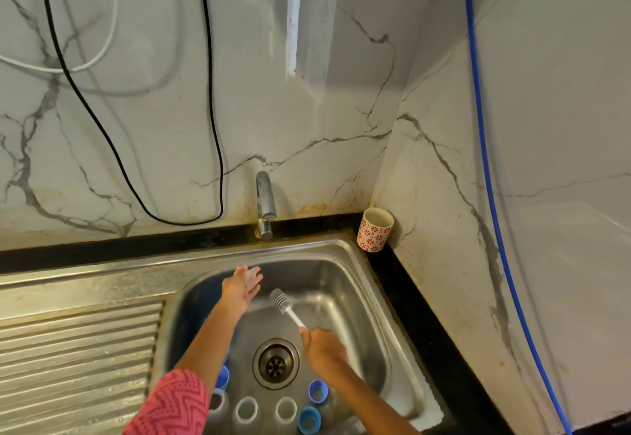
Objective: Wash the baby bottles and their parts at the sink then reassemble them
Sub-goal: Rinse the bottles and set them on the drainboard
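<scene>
My left hand (239,289) reaches over the back of the steel sink (355,284) below the tap (265,204). It holds a small clear part (251,275) between thumb and fingers; motion blur hides what the part is. My right hand (322,345) grips the handle of a white bottle brush (282,302), bristles pointing up towards the left hand and apart from it. Along the sink's near side stand clear bottles (246,409) with their mouths up. Blue collar rings (318,391) lie beside them.
The drain (276,363) sits mid-basin between my arms. A ribbed draining board (78,349) lies to the left. A red-flowered cup (375,229) stands in the back right corner. A black cable (218,147) and a blue hose (485,147) hang down the marble walls.
</scene>
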